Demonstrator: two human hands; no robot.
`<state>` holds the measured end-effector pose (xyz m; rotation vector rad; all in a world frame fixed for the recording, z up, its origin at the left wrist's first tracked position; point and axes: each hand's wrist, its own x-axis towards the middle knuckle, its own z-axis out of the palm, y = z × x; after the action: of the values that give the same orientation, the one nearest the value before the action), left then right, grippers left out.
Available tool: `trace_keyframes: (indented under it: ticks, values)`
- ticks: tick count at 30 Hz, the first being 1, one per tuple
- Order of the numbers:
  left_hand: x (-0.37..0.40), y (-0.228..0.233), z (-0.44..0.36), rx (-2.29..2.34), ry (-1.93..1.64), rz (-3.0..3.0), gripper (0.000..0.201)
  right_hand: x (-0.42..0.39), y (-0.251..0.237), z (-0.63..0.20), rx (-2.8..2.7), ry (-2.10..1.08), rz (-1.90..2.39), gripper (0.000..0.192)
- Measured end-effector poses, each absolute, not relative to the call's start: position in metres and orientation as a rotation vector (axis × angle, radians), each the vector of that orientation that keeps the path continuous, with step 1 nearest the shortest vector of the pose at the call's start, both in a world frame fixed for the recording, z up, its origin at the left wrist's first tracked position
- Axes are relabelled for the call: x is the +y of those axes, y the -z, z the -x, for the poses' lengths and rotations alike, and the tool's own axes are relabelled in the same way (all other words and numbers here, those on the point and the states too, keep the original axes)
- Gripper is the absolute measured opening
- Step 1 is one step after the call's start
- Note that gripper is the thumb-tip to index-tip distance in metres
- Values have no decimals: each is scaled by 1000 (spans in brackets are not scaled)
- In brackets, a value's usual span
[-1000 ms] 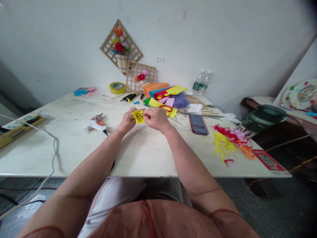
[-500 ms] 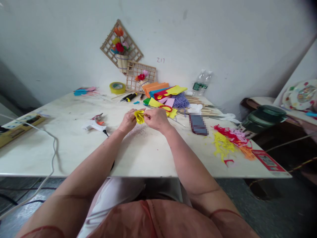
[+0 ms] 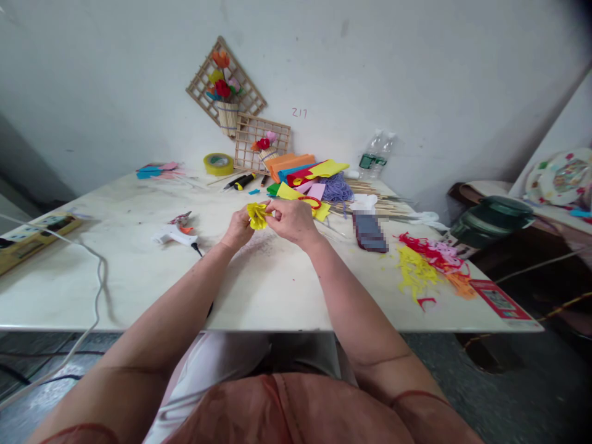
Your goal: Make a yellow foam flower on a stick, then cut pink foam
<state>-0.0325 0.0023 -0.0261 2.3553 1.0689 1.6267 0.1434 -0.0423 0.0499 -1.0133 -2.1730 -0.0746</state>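
Note:
A small yellow felt flower (image 3: 257, 216) is pinched between both hands above the middle of the pale table (image 3: 139, 277). My left hand (image 3: 239, 226) grips it from the left and below. My right hand (image 3: 292, 220) holds its right side with the fingertips. Just behind the hands lie loose felt pieces in yellow, pink and green and red-handled scissors (image 3: 309, 201).
A white glue gun (image 3: 176, 234) and its cord lie left of the hands, with a power strip (image 3: 32, 236) at the far left. Stacked felt sheets (image 3: 300, 169), purple yarn, wooden sticks, tape roll (image 3: 218, 163) and lattice flower frames stand at the back. Felt scraps (image 3: 428, 262) litter the right.
The yellow flower has turned slightly between the fingers and the hands have shifted a little to the left. Nothing else has moved.

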Motion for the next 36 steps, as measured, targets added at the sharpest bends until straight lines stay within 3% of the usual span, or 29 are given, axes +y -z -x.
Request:
trace_keyframes:
  ticks: [12, 36]
  values:
    - [-3, 17, 35, 1406, -1545, -2331, 10, -36, -43, -141, -2090, 134, 972, 21]
    - [3, 27, 37, 1206, -1649, -2037, 24, -40, -41, -137, -2039, -6, 924, 23]
